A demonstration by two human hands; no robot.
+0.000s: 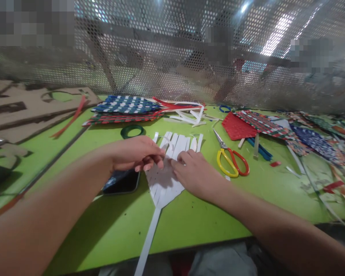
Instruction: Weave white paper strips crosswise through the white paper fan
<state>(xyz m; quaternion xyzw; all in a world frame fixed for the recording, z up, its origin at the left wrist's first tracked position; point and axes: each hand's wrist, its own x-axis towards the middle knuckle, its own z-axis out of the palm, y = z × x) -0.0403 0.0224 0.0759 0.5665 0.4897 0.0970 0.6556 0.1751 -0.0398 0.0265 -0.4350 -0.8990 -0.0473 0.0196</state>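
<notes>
Resting on a pointed fan of flat white strips [167,184], the right hand [195,170] curls; the left hand [138,151] bunches above it, both grips unclear. Probably light, bendable; best held near the point.

Mid-frame, the left hand [145,153] and right hand [194,172] hide parts of a white slitted sheet [162,188], whose tail strip runs off the bottom edge. The left hand and wrist cover part of a smartphone [122,182]. The left edge crops the cardboard [14,120]; woven pieces [319,143] at right blur. Shapes beyond the perforated screen [161,53], top, are indistinct.
</notes>
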